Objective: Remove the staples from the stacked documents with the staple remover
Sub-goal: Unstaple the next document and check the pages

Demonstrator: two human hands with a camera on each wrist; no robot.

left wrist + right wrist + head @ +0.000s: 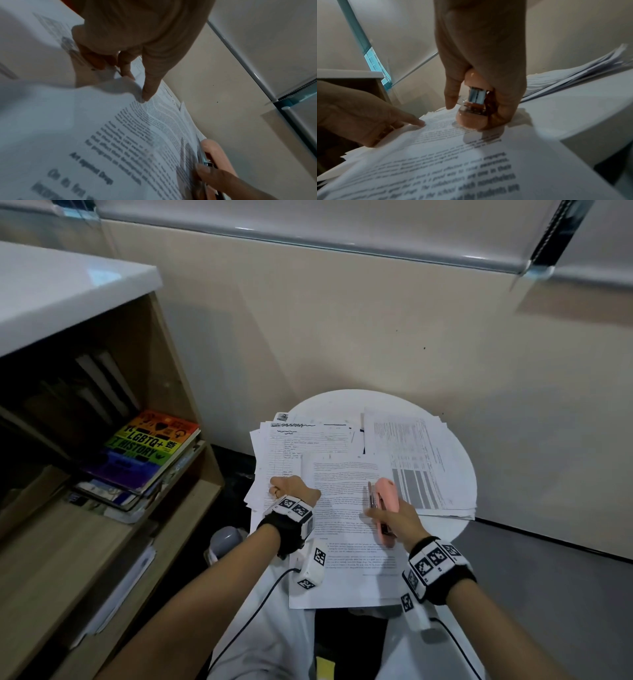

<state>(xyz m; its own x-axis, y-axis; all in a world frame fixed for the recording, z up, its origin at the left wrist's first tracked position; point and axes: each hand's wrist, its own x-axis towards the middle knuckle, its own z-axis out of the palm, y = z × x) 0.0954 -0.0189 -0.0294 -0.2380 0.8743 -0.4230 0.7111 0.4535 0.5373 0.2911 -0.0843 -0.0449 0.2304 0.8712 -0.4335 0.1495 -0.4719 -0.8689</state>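
Note:
A printed top document (342, 508) lies on piled papers on a round white table (342, 398). My left hand (293, 489) holds its left edge: the index fingertip (145, 94) presses on the page (85, 128) while the other fingers curl at the edge. My right hand (394, 518) grips a pink staple remover (385, 498) with a metal front, set down on the page's right side. The right wrist view shows the remover (471, 119) standing on the page (453, 162), with my left hand (359, 112) at the left. No staple shows.
More paper stacks lie at the table's back left (291, 446) and right (411, 446). A wooden bookshelf (191, 474) with a rainbow book (147, 446) stands to the left. A beige wall runs behind. A grey object (224, 539) sits below the table's left edge.

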